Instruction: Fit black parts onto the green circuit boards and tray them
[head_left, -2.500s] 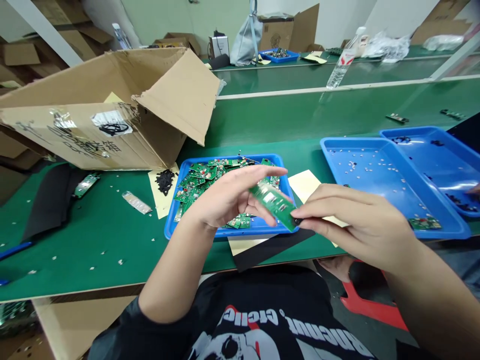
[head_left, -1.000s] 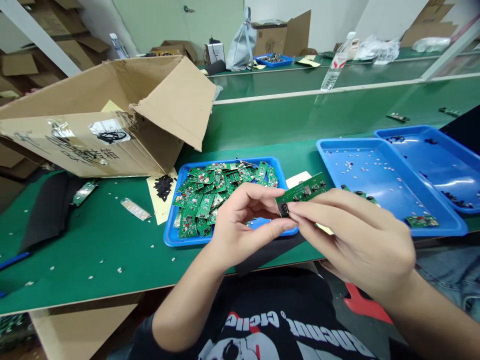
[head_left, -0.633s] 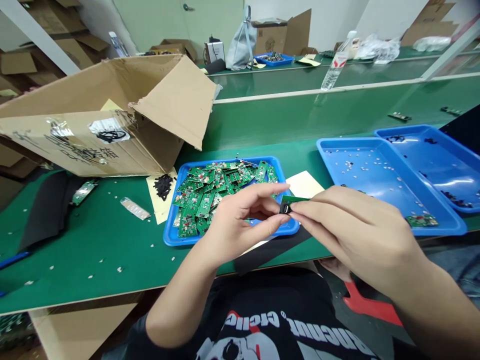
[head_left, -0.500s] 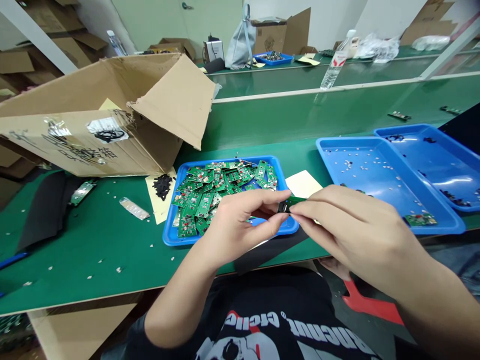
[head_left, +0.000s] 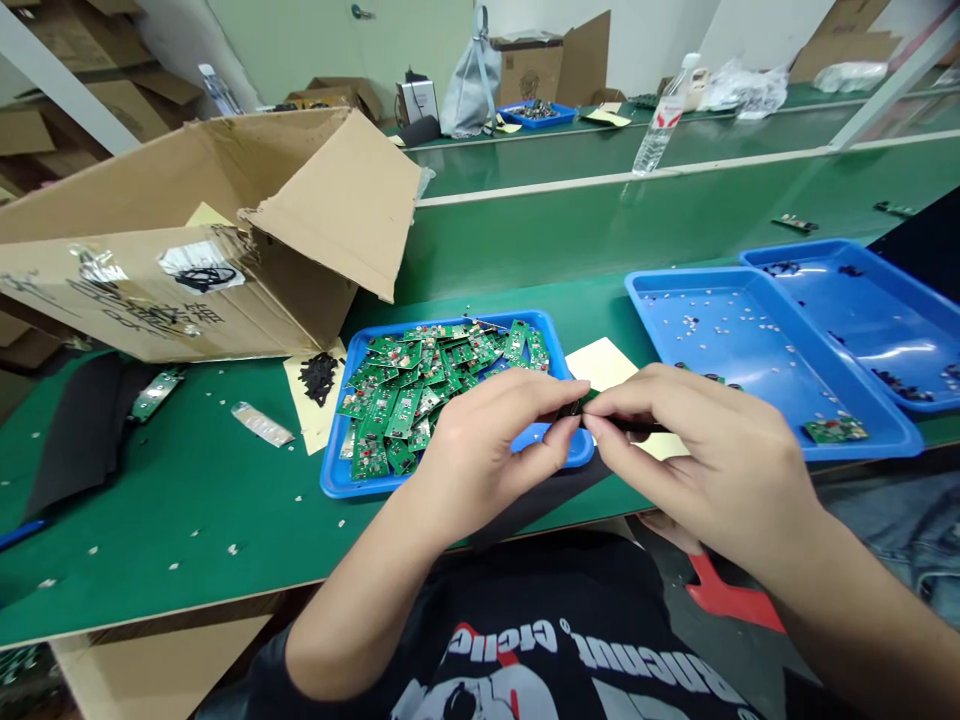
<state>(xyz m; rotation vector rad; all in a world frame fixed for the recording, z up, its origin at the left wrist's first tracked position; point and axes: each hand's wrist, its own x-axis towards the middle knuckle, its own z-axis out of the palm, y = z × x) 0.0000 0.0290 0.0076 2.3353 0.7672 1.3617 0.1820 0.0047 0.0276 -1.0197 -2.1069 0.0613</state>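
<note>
Head view: at left we record small black pieces [head_left: 319, 378] piled on yellow paper [head_left: 315, 430]. Right of these, a blue tray [head_left: 349, 489] holds heaped green circuit boards [head_left: 405, 405]; whether finished, we cannot tell. Above its near right edge, the left hand [head_left: 484, 440] pinches a mostly hidden circuit board [head_left: 591, 395] with a black part [head_left: 574, 407] between thumb and forefinger; the right hand [head_left: 712, 440] pinches it likewise. We judge this one unfinished. Farther right, a second tray [head_left: 720, 335] holds another board [head_left: 836, 430].
</note>
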